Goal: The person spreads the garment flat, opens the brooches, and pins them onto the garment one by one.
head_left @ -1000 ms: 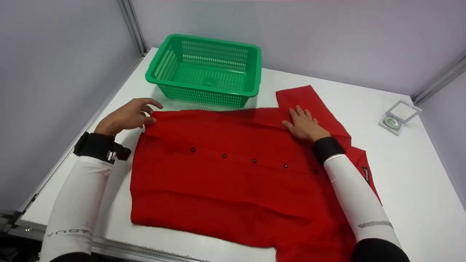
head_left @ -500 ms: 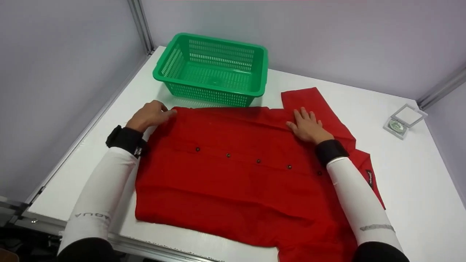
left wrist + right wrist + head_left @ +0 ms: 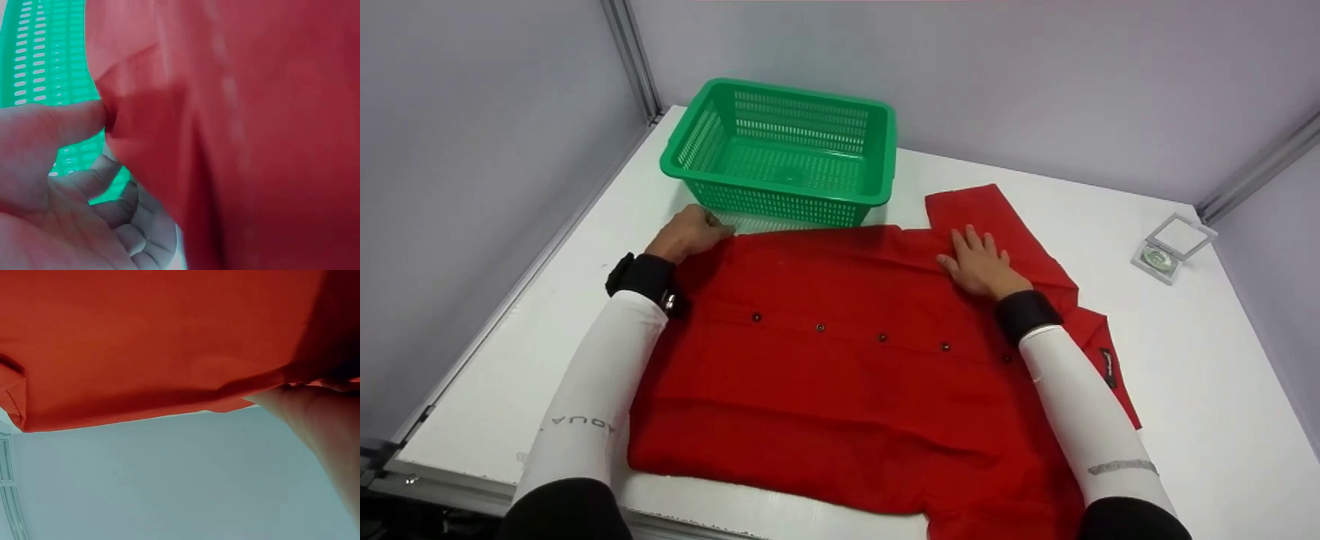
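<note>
I see a red shirt (image 3: 847, 360) lying flat on the white table (image 3: 1185, 360), spread out wide with its row of dark buttons (image 3: 881, 337) running across the middle. One sleeve (image 3: 997, 225) sticks out at the far side, near the top right of the shirt. My left hand (image 3: 690, 232) is at the far left corner of the shirt, and its thumb and curled fingers pinch the edge of the cloth; in the left wrist view the thumb (image 3: 62, 121) presses right against a fold of red cloth. My right hand (image 3: 979, 262) lies flat on the shirt with its fingers straight and a little spread, pressing down where the sleeve meets the body of the shirt. It holds nothing. Both arms wear white sleeves with black bands at the wrists. Just behind the shirt stands a green plastic basket (image 3: 877, 161) with holes in its walls, very close to my left hand. Far off on the right side of the table sits a small clear box (image 3: 1171, 244) with its lid up, well apart from the shirt.
</note>
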